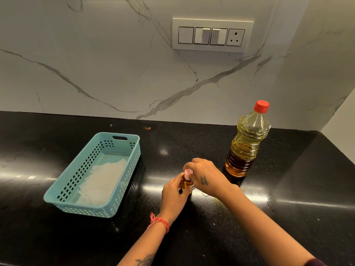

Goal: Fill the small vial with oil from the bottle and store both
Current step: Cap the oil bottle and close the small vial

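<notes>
A small vial (187,184) holding amber oil stands on the black counter, near its front middle. My left hand (173,194) grips the vial's body from the left. My right hand (206,175) pinches the pale pink cap (188,172) on top of the vial. The oil bottle (245,141) stands upright to the right of my hands, with its red cap (261,106) on and oil filling most of it. A light blue plastic basket (123,162) lies to the left, lined with white paper.
The black counter (288,217) meets a marble wall at the back and a side wall at the right. A switch panel (211,35) is mounted on the back wall. Small oil rings mark the counter by my right wrist.
</notes>
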{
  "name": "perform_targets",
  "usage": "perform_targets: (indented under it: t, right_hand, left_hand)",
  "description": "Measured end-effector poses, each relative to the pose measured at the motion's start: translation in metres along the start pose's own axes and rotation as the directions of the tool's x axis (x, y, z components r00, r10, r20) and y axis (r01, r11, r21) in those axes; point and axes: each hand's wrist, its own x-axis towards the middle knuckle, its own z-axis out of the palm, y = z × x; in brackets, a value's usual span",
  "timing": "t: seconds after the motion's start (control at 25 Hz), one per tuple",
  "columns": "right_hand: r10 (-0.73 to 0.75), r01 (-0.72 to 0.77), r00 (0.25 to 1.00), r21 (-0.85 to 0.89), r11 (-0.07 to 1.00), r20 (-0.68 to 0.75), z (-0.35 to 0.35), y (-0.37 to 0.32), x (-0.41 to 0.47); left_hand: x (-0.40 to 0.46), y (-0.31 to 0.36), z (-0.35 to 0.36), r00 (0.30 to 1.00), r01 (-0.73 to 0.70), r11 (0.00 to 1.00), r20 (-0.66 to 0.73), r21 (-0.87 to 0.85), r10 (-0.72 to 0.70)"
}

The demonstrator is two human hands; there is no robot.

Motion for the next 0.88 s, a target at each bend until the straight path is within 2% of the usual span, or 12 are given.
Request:
perform_targets:
  t: [0.76, 0.88]
  right_hand:
    - [0.015, -0.014, 0.995, 0.010, 1.000, -0.098, -0.001, -0.003, -0.009]
    - [0.009, -0.003, 0.985, 0.031, 1.000, -0.173, -0.013, -0.008, -0.008]
  left_hand:
    - [-0.004, 0.012, -0.007, 0.999, 0.035, 0.999, 0.020, 0.013, -0.036]
    - [-0.008, 0.021, -0.025, 0.999, 0.048, 0.997, -0.019, -0.067, -0.049]
